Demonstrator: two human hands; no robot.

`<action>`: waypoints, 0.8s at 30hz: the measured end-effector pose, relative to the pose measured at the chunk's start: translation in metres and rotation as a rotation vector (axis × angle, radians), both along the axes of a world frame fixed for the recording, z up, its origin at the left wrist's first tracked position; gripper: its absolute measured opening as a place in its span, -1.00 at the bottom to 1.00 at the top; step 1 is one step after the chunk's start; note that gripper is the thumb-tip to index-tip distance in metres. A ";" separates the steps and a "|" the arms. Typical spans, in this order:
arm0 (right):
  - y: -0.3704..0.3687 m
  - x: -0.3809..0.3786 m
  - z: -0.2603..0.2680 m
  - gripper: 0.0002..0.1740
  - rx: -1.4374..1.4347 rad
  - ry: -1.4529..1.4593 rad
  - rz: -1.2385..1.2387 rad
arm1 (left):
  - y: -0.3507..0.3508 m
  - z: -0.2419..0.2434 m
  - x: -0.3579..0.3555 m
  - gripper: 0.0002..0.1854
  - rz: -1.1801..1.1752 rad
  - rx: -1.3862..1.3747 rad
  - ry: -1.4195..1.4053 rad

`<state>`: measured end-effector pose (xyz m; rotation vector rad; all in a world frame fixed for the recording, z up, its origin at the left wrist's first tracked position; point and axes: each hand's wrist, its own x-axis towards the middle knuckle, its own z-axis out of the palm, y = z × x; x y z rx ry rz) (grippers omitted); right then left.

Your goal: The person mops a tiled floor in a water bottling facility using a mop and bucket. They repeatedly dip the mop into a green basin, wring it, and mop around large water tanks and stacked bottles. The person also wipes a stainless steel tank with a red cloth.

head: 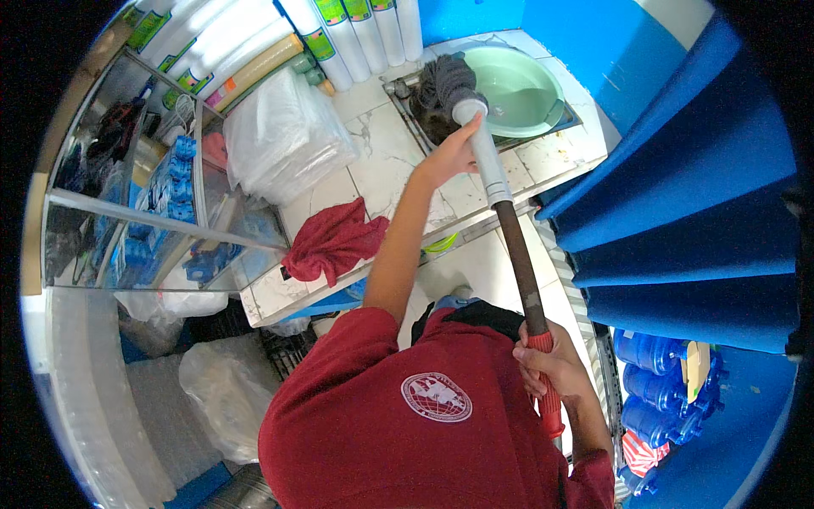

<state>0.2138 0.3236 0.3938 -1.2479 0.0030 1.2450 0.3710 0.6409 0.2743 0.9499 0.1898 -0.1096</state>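
A twist mop lies slantwise across my view, its grey yarn head (pixel 447 81) up by the rim of a pale green plastic basin (pixel 554 79). Clear liquid, apparently water, stands in the basin. My left hand (pixel 450 154) grips the mop's light grey plastic sleeve (pixel 491 159) just below the yarn. From there a worn brown pole (pixel 520 254) runs back towards my body. My right hand (pixel 559 369) is wrapped around the red ribbed grip (pixel 551 407) near my right side. Beneath the basin and mop head is a metal sink (pixel 416 130), partly hidden.
A marble-look tiled counter (pixel 381 172) carries a crumpled red cloth (pixel 337 235) and a stack of clear plastic packs (pixel 286 133). Left stands a glass display case (pixel 210 235); wrapped rolls (pixel 324 44) line the back. A blue curtain (pixel 687 210) and blue water jugs (pixel 655 382) are at right.
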 end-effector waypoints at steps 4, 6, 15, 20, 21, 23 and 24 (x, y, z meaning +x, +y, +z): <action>-0.014 0.005 -0.005 -0.78 -0.034 -0.065 0.029 | 0.014 0.011 -0.017 -0.27 -0.101 0.249 0.132; -0.019 0.007 -0.007 -0.79 -0.028 -0.121 0.056 | 0.011 0.024 -0.019 -0.24 -0.155 0.247 0.135; -0.036 0.009 0.004 -0.79 -0.201 -0.449 0.203 | -0.034 0.042 0.016 -0.63 0.184 -0.378 0.316; -0.054 0.005 0.001 -0.77 0.180 0.071 0.082 | -0.041 0.023 0.017 -0.85 0.049 -1.076 -0.236; -0.057 0.004 -0.002 -0.76 0.203 0.131 0.053 | -0.045 0.021 0.016 -0.86 0.009 -1.180 -0.302; -0.062 0.001 -0.009 -0.75 0.238 0.201 0.031 | -0.055 0.017 0.013 -0.88 -0.075 -1.397 -0.448; -0.064 0.000 -0.012 -0.75 0.248 0.229 0.034 | -0.062 0.016 0.011 -0.89 -0.080 -1.428 -0.512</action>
